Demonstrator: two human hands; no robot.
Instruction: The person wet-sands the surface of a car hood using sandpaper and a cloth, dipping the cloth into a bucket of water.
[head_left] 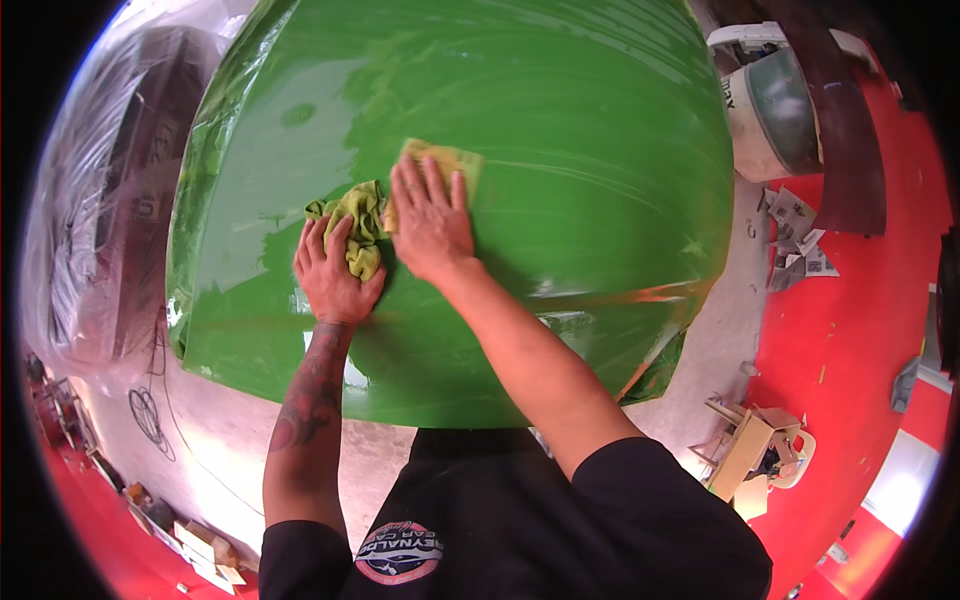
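Note:
A large glossy green car hood (560, 200) fills the middle of the view beneath both hands. My left hand (338, 280) rests on it, fingers bent over a crumpled yellow-green cloth (357, 215). Just to its right and farther up, my right hand (433, 222) holds a thin yellow rectangular sheet (462, 160) flat against the green paint. A yellow edge also shows by the thumb side of that hand. Whether the sheet is sandpaper or cloth, I cannot tell; my palm and fingers cover most of it.
At left stands a dark vehicle wrapped in clear plastic (85, 210). A cable (150, 420) lies on the pale floor. At right are a white and grey drum (775, 115), a dark panel (848, 130), newspaper (795, 225) on red floor, and a wooden box-like object (748, 448).

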